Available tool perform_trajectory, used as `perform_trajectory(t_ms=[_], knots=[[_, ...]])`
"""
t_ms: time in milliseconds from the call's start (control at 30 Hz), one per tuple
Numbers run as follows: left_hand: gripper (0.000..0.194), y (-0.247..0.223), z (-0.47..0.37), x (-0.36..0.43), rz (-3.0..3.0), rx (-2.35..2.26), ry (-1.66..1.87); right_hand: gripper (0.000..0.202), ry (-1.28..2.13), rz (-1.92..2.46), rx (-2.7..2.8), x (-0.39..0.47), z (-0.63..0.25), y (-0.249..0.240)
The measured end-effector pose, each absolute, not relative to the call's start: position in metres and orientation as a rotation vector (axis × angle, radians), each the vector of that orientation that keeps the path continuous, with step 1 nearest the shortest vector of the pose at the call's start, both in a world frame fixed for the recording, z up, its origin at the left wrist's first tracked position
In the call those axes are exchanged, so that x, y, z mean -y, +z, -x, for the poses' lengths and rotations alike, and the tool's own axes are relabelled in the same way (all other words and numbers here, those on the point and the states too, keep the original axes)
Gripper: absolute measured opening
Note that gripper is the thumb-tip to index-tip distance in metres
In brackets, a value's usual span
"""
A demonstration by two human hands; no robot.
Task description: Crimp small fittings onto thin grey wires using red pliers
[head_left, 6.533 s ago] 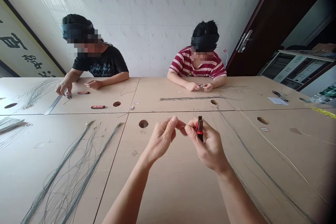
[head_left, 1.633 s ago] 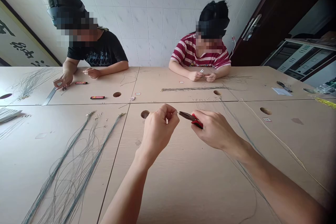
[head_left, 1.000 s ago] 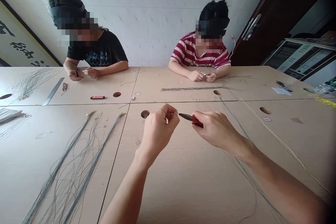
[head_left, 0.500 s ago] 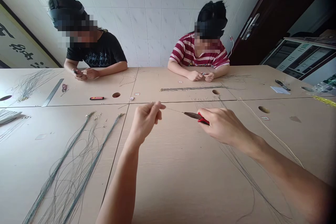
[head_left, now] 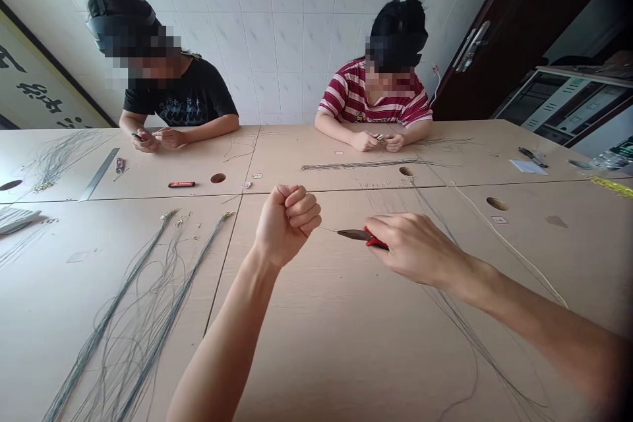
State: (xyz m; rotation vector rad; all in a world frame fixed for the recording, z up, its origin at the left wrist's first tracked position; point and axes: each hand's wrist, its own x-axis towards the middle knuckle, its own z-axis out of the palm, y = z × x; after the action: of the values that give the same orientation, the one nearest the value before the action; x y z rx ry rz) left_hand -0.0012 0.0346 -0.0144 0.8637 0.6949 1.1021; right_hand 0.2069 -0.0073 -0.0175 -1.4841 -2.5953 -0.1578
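My left hand point(head_left: 289, 221) is closed in a fist above the middle of the table, with a thin wire point(head_left: 328, 229) running out of it to the right. That wire reaches the tips of the pliers point(head_left: 353, 235), which have dark jaws and red handles. My right hand point(head_left: 413, 247) is wrapped round the pliers, jaws pointing left. Whether the jaws grip the wire is too small to tell. Beneath and beside my right arm lies a loose bundle of thin wires point(head_left: 469, 336) on the table.
Two wire bundles point(head_left: 111, 316) point(head_left: 173, 316) lie to the left, loose strands between them. Across the table two people work with their hands. A steel ruler point(head_left: 100, 173), a red and black marker-like stick point(head_left: 182, 184), another bundle point(head_left: 356, 165), a pale cord point(head_left: 509, 244) and a cable hole point(head_left: 497, 204) are around.
My left hand has rolled into a tighter fist and come nearer the pliers, shortening the visible wire. My right hand with the pliers has shifted slightly down and left.
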Motion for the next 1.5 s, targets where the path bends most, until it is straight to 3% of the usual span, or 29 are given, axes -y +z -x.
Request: perform_trajectory(t_ms=[233, 600, 900, 1300, 1500], knots=[[0.023, -0.013, 0.008, -0.039, -0.847, -0.643, 0.989, 0.014, -0.165, 1.508, 2.612, 0.006, -0.215, -0.015], [0.034, 0.000, 0.014, -0.017, -1.941, -0.903, 0.433, 0.012, -0.318, 1.555, 2.666, 0.005, -0.219, -0.004], [0.031, -0.009, 0.020, -0.003, -2.799, -0.941, 0.340, 0.015, -0.388, 1.349, 2.784, 0.004, -0.219, 0.002], [0.034, -0.029, 0.033, -0.012, -3.313, -0.662, 0.523, 0.019, -0.497, 1.121, 2.819, -0.002, -0.218, -0.009], [0.030, -0.030, 0.051, -0.016, -3.294, -0.642, 0.562, 0.019, -0.494, 1.116, 2.830, -0.006, -0.225, -0.008]])
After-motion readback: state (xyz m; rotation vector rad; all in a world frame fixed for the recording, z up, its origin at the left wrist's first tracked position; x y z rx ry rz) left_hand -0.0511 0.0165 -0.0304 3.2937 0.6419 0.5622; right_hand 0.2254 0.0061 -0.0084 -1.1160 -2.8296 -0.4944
